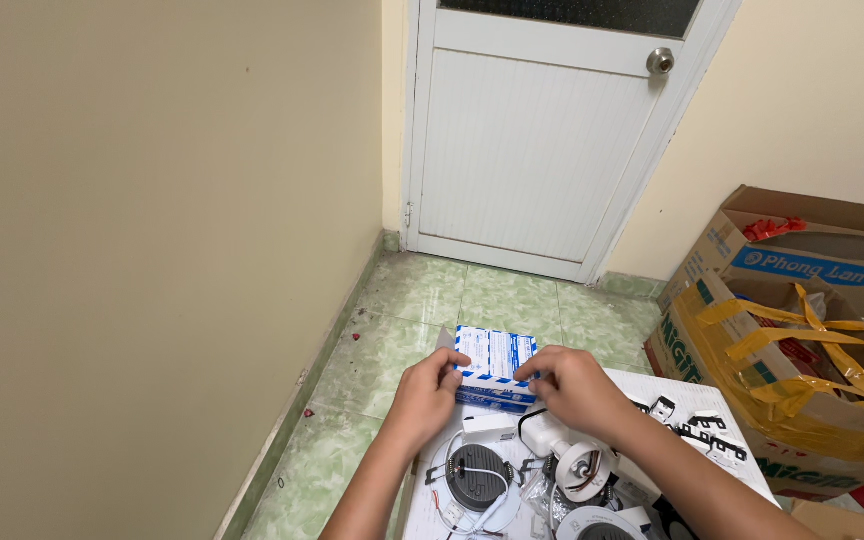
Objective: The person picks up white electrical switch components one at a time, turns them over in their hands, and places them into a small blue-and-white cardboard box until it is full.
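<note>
Narrow corner room, cream walls, green marbled tile floor (422,300), and a white worktop (642,388) at the near edge carrying the parts. Nearest the camera: a round black-faced downlight (479,477) with white lead and plug, beside it two white round lamp housings (582,468) with wires showing, and small black-and-white spring clips (704,432) scattered to the right, all loose and close under the forearms, easy to snag or sweep off. Just beyond them, both hands hold a small blue-and-white carton (495,366) above the far edge of the worktop. Left hand (425,395) pinches its left end, thumb on top, fingers curled under; right hand (574,388) pinches the right end the same way. Fingers narrow, closed on the carton. Judging by the look: thin cardboard, light, fairly stiff at corners but faces will dent if squeezed, glossy print so somewhat slippery; grip at the short ends or edges, not mid-face. Contents unseen, likely fragile. To the right, an open brown cardboard box (802,340) with yellow tape crowds that side. Far end: white panelled door (542,140) with round metal knob (660,61), shut.
</note>
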